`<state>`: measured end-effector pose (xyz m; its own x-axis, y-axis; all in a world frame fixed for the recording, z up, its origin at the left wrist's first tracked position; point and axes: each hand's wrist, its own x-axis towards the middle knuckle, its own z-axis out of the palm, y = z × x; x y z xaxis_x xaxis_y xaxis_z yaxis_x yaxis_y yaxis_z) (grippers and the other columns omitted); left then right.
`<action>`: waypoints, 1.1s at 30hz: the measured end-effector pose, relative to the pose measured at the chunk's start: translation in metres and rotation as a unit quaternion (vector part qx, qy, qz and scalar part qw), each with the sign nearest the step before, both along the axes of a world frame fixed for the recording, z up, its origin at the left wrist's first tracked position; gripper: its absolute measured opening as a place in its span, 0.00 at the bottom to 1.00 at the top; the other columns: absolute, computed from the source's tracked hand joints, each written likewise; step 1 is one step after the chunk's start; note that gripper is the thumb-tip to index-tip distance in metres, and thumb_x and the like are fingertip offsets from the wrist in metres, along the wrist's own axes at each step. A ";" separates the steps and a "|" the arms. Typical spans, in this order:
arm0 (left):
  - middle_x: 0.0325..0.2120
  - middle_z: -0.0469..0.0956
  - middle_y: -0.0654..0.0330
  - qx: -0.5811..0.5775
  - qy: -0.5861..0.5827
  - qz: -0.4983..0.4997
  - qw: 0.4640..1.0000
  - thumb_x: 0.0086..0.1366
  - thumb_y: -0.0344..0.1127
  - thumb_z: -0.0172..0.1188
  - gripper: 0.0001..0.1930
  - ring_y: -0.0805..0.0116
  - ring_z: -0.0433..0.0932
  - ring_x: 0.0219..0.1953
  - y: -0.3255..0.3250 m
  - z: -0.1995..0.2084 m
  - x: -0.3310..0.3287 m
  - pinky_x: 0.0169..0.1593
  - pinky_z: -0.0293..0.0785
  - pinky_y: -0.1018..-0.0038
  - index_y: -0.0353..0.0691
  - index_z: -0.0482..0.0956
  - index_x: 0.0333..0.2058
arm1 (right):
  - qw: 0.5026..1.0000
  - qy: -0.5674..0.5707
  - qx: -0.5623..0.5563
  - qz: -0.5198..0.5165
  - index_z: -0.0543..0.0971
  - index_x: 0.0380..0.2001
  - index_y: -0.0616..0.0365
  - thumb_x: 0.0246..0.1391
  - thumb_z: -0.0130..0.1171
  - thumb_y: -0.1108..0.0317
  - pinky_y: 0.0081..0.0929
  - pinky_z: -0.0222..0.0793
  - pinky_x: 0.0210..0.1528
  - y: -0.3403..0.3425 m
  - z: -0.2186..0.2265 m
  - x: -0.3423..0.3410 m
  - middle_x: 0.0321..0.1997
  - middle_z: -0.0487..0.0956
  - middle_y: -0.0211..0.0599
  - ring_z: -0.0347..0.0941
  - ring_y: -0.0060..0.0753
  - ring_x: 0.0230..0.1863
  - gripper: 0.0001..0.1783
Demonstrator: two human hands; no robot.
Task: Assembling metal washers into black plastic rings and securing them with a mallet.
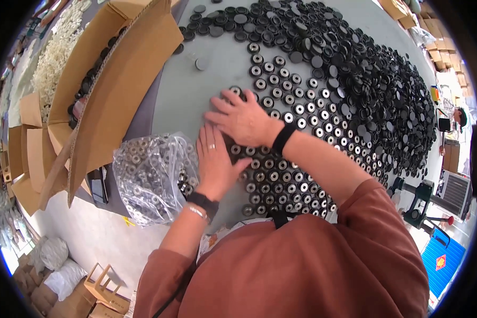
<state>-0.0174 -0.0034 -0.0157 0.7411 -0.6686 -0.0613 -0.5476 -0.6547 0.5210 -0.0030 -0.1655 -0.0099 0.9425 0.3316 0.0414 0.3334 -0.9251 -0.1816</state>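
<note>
Right hand [247, 123], fingers spread; left hand [215, 164], fingers straight, thumb apart, just beside it. Ring-centred black caps [291, 187] rowed beside both hands on grey desk [177, 90]. Clear plastic bag [168, 200] of metal rings [137, 159] near left hand.

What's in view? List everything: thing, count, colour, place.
Round caps: many, black, upper right
Metal-centred discs: many, black and silver, middle
Filled bag: one, clear, left of centre
Open carton: one, brown, upper left
Tabletop: one, grey, centre
Small pieces: many, white, far left
Wooden frame: one, tan, lower left
Machine: one, dark green, right
Panel: one, blue, lower right
Shirt: one, reddish brown, bottom
Wristbands: two, black, centre
Left grip: one, ringed, beside bag
Right grip: one, bare, over discs
</note>
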 end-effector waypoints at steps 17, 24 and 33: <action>0.50 0.66 0.46 -0.010 0.021 0.127 0.992 0.60 0.33 0.54 0.20 0.48 0.66 0.52 -0.051 0.037 0.076 0.50 0.68 0.62 0.33 0.67 0.49 | 0.976 -0.075 0.100 -0.177 0.70 0.45 0.55 0.51 0.54 0.65 0.39 0.67 0.43 -0.077 0.024 0.009 0.48 0.71 0.44 0.72 0.44 0.43 0.17; 0.44 0.72 0.50 0.026 -0.135 0.053 0.989 0.58 0.32 0.53 0.14 0.51 0.69 0.48 -0.072 -0.015 0.181 0.50 0.68 0.61 0.36 0.74 0.43 | 0.940 -0.053 0.236 -0.241 0.78 0.36 0.59 0.52 0.54 0.66 0.36 0.70 0.42 -0.112 0.021 0.024 0.39 0.77 0.42 0.74 0.47 0.39 0.11; 0.33 0.79 0.51 -0.178 0.321 0.255 0.895 0.61 0.35 0.54 0.15 0.56 0.77 0.39 -0.070 -0.006 0.192 0.46 0.71 0.66 0.31 0.76 0.43 | 0.926 -0.038 0.247 -0.285 0.78 0.35 0.60 0.51 0.54 0.67 0.38 0.69 0.41 -0.118 0.012 0.033 0.37 0.77 0.45 0.74 0.48 0.38 0.10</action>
<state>0.1746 -0.0735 -0.0222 0.8439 -0.3147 -0.4344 0.2618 -0.4651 0.8457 0.0297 -0.2837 0.0018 0.9469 -0.2947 0.1289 -0.1532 -0.7657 -0.6247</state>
